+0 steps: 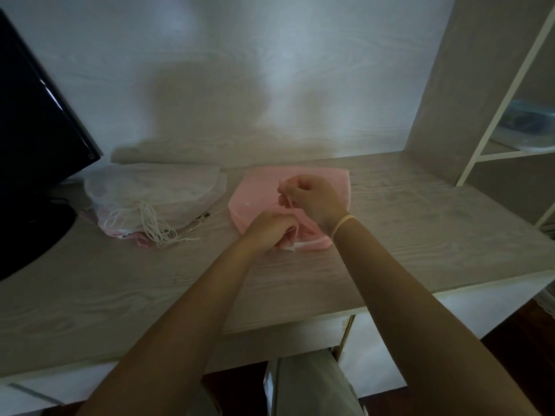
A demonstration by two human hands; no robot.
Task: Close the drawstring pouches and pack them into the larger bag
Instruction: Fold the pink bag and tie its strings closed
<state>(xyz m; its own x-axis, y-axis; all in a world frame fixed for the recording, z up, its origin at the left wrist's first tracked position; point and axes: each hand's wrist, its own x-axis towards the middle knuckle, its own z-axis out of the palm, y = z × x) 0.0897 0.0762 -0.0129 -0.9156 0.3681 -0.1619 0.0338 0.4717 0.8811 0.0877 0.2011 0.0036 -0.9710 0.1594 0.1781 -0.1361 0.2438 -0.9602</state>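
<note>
A pink drawstring pouch (255, 196) lies flat on the desk (420, 223), its gathered mouth toward me. My left hand (270, 229) grips the bunched mouth of the pouch at its near edge. My right hand (312, 199) is raised a little above the pouch and pinches its pink drawstring (285, 202), which runs taut from my fingers down to the mouth. A pile of white pouches (156, 193) with loose white cords (156, 226) lies to the left, with a bit of pink fabric showing under it.
A dark monitor (39, 136) on its stand fills the left side of the desk. A shelf unit (486, 139) with a white frame rises at the right, holding a blue-tinted object (531, 121). The desk's front edge runs below my forearms.
</note>
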